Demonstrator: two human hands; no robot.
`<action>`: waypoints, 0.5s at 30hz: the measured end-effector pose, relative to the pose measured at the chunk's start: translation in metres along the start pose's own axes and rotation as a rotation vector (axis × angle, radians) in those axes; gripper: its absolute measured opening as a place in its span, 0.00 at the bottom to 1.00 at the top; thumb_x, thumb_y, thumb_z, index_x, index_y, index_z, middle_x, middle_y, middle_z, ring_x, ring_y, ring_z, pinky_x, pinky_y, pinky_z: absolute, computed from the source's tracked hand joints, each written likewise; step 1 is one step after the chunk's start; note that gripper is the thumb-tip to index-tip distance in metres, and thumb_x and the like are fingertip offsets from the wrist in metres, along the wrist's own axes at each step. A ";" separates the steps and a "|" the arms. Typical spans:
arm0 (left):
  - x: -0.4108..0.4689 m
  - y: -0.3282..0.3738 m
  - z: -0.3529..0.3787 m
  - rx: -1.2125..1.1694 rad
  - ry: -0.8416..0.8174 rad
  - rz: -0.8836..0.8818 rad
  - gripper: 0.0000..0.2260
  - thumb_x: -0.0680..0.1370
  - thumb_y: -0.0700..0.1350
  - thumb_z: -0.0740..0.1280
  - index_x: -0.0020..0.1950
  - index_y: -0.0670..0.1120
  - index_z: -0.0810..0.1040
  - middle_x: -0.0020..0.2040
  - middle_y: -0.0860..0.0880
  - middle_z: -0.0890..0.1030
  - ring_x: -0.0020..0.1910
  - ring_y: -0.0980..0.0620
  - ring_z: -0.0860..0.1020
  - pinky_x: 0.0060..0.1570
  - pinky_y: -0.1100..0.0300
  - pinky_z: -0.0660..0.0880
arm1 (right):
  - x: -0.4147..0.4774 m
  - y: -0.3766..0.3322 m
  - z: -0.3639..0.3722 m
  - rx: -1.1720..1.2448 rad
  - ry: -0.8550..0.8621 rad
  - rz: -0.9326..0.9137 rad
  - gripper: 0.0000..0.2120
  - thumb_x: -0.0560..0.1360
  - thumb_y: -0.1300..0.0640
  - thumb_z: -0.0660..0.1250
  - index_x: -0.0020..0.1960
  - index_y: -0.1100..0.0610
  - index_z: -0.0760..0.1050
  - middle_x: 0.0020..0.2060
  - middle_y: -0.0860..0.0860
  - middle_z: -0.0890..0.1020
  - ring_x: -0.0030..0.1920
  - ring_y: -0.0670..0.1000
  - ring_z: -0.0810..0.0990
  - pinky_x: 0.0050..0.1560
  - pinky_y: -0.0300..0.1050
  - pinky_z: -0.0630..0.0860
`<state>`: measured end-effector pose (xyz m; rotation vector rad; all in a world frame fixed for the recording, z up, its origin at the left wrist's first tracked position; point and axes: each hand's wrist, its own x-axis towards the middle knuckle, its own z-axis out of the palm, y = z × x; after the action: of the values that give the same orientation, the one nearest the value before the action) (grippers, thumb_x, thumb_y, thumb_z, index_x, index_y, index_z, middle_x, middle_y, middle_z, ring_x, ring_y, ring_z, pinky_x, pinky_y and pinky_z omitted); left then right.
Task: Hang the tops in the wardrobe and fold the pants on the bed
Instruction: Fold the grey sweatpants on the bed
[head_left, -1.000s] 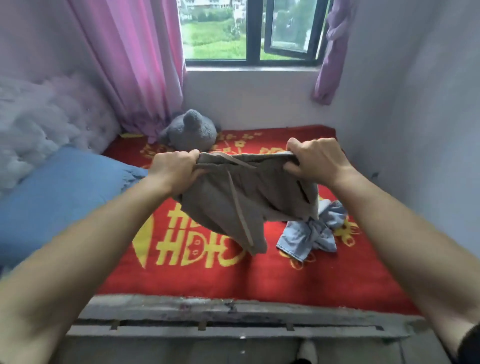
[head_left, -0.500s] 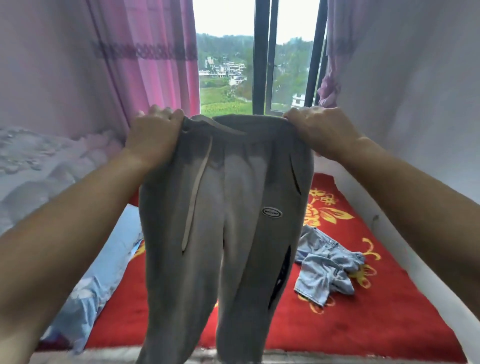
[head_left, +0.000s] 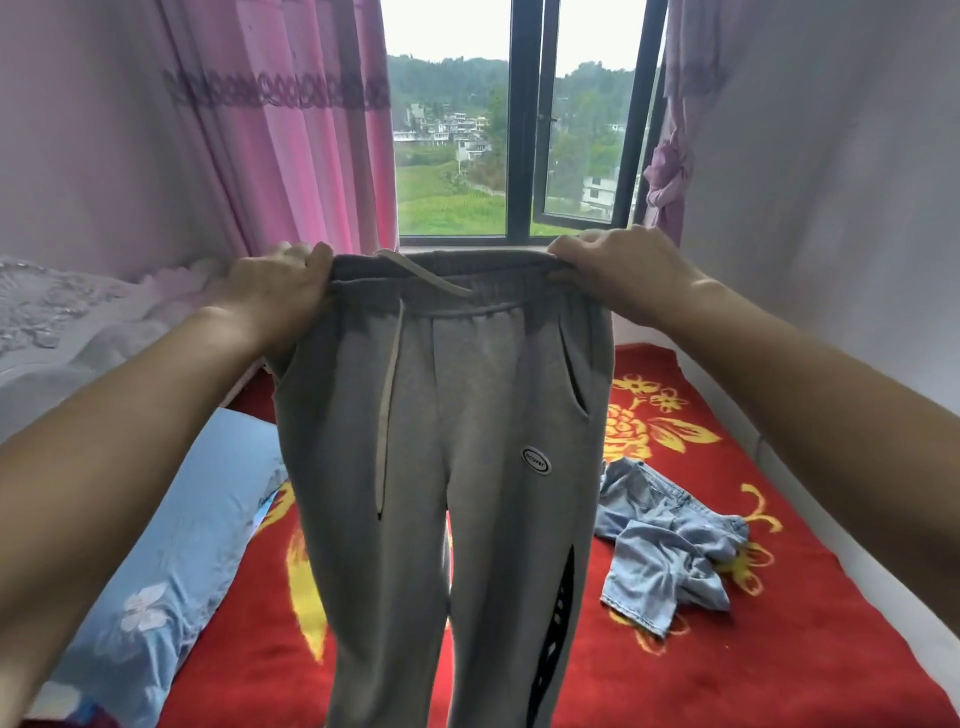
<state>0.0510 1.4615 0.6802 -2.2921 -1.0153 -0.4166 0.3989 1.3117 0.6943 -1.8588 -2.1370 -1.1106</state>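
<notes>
Whereas a second ago they were bunched low over the bed (head_left: 810, 654), the gray pants (head_left: 467, 447) now hang full length before me, the waistband stretched level between my left hand (head_left: 275, 296) and right hand (head_left: 618, 275), each gripping one end. A denim garment (head_left: 665, 540) lies crumpled on the bed, behind and to the right.

Light source: daylight is coming through the window (head_left: 522, 130), its sky burning out to white.
Brightness: soft, even light is filling the room, with shadows falling faint.
Backlight: the grey pants (head_left: 447, 441) are showing slightly dim.
Edges: the wide lens is bowing the curtain (head_left: 270, 130) and wall (head_left: 831, 156) outward.
</notes>
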 end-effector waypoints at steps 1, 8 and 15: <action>0.014 0.001 0.008 -0.012 -0.026 -0.028 0.07 0.82 0.43 0.55 0.57 0.41 0.64 0.51 0.39 0.72 0.47 0.39 0.74 0.36 0.47 0.68 | 0.010 0.005 0.012 0.039 -0.003 0.018 0.09 0.81 0.57 0.64 0.59 0.52 0.67 0.40 0.54 0.80 0.36 0.58 0.81 0.37 0.52 0.79; 0.146 0.006 0.075 -0.380 -0.099 -0.327 0.10 0.77 0.35 0.56 0.55 0.46 0.66 0.44 0.42 0.75 0.45 0.38 0.75 0.42 0.46 0.72 | 0.096 0.063 0.110 0.248 -0.038 0.245 0.19 0.79 0.66 0.60 0.66 0.51 0.75 0.46 0.58 0.79 0.46 0.60 0.80 0.41 0.46 0.69; 0.268 -0.009 0.076 -0.524 0.284 -0.435 0.14 0.74 0.29 0.56 0.57 0.41 0.69 0.50 0.40 0.73 0.48 0.43 0.70 0.45 0.49 0.67 | 0.177 0.126 0.147 0.409 0.194 0.438 0.19 0.76 0.61 0.62 0.64 0.47 0.75 0.45 0.53 0.72 0.45 0.58 0.79 0.44 0.43 0.71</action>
<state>0.2249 1.6660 0.7573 -2.3290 -1.3745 -1.2795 0.5219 1.5395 0.7349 -1.8084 -1.5919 -0.6665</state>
